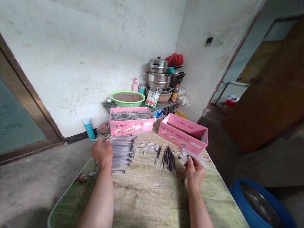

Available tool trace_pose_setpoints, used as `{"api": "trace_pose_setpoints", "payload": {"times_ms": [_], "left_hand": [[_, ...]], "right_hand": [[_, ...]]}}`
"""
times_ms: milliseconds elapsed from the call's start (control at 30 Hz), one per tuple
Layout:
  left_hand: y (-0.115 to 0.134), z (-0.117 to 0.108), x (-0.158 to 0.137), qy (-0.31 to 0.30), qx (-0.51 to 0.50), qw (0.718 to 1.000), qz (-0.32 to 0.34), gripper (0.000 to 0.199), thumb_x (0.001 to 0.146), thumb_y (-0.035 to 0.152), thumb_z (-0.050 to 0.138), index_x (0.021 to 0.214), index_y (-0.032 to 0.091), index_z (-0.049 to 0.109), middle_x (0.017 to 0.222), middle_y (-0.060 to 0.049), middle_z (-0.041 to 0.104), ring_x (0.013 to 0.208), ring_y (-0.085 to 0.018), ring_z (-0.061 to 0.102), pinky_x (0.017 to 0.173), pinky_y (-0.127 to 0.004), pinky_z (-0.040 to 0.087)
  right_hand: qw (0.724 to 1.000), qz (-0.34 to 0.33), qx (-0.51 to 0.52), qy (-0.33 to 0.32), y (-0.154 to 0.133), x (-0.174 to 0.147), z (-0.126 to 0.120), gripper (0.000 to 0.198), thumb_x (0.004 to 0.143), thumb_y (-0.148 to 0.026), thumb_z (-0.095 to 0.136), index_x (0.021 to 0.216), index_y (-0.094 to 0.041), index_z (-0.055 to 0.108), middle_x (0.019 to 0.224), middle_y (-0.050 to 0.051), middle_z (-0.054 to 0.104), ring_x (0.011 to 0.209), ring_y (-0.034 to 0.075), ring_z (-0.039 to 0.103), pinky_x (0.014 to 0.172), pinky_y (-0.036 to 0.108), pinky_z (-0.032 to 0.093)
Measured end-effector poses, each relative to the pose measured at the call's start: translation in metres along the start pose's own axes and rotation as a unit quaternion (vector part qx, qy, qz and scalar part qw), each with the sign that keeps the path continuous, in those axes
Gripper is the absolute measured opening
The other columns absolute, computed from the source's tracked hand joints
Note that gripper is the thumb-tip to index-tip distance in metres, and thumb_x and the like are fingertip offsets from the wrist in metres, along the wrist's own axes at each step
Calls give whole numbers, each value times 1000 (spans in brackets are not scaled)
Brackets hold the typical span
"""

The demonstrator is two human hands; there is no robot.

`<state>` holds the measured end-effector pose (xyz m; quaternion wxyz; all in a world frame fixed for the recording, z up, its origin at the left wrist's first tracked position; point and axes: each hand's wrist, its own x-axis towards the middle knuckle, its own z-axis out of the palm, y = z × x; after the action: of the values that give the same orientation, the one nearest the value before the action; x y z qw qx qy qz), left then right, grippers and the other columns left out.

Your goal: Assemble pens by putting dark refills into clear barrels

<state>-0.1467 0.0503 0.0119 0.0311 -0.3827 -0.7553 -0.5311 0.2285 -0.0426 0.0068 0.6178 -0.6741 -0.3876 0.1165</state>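
Note:
My left hand [102,151] is closed at the left ends of a row of clear-barrelled pens [122,151] with dark tips. A thin pale stick at its fingertips looks like one of these pens. My right hand [195,169] is pinched closed beside a small heap of clear plastic pieces [196,157]; what its fingers grip is blurred. Between the hands lie dark pen refills [168,159] in a loose bunch and small whitish pieces [147,147]. One pink box [132,127] behind the row is full of pens. The other pink box [182,136] stands at right, its bottom hidden.
The wood-patterned table [146,199] has a rounded left corner. Behind it, a shelf carries a green basin [127,99], stacked pots [159,80] and a bottle [175,93]. A blue tub [261,203] stands on the floor at right; a blue-white tube [89,130] stands at left.

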Motion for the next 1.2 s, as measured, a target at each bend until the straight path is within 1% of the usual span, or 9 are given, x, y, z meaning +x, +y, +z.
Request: {"api": "trace_pose_setpoints", "payload": {"times_ms": [100,267,433,533,633,800,933,1067,1200], "left_hand": [[-5,3,2,-19,4,1000,7,30,78,27,56,99,15,73,93,-13,70,91,-30,62,87,-44,47],[-7,4,3,-12,-11,1000,5,30,75,25,58,97,14,73,90,-12,68,89,-30,60,87,-46,47],[0,1,1,34,-55,996,65,29,74,18,57,100,14,71,101,-14,65,103,-31,56,96,-48,42],[16,-3,-8,55,-95,988,111,31,78,15,54,106,15,67,113,-13,62,115,-30,51,106,-46,35],[42,-5,-28,24,-146,978,147,34,82,14,51,113,16,65,117,-12,61,116,-26,52,106,-40,36],[77,3,-75,-163,-200,944,203,27,86,17,50,107,21,67,102,-7,66,91,-21,62,85,-31,47],[85,18,-113,-384,-162,866,278,21,84,19,57,101,20,68,92,-7,68,82,-19,63,76,-28,47],[86,28,-136,-453,-61,837,300,17,75,28,69,89,18,69,92,-10,67,81,-23,63,72,-31,45],[87,31,-144,-467,17,829,308,10,78,24,62,80,17,69,86,-14,66,77,-25,64,69,-32,43]], "right_hand": [[972,19,-216,86,10,17,-19,32,83,-37,52,90,-16,75,68,11,69,63,25,63,58,32,42],[897,78,-433,-33,17,24,-27,30,80,-29,53,102,-24,73,80,14,72,71,29,67,60,35,44],[874,12,-480,-72,20,17,-23,19,79,-31,59,91,-24,71,72,13,71,64,27,66,55,34,42],[880,-29,-469,-68,17,15,-20,14,79,-33,59,85,-25,70,66,11,69,59,25,64,53,32,39],[904,-31,-423,-59,10,13,-16,21,82,-37,55,86,-23,70,66,11,69,58,24,62,53,32,37],[979,-52,-196,-12,-2,5,-7,34,84,-47,51,85,-16,67,69,9,68,63,23,61,59,32,41],[999,-41,-34,-11,-7,-2,-2,39,82,-54,54,78,-16,62,65,6,64,61,21,58,59,30,42],[998,-41,-34,-32,-9,-5,2,38,81,-55,57,79,-17,62,66,5,65,61,21,58,58,30,42],[997,-38,-27,-54,-8,-5,5,39,79,-56,58,77,-17,62,63,4,64,59,21,57,57,30,41]]}}
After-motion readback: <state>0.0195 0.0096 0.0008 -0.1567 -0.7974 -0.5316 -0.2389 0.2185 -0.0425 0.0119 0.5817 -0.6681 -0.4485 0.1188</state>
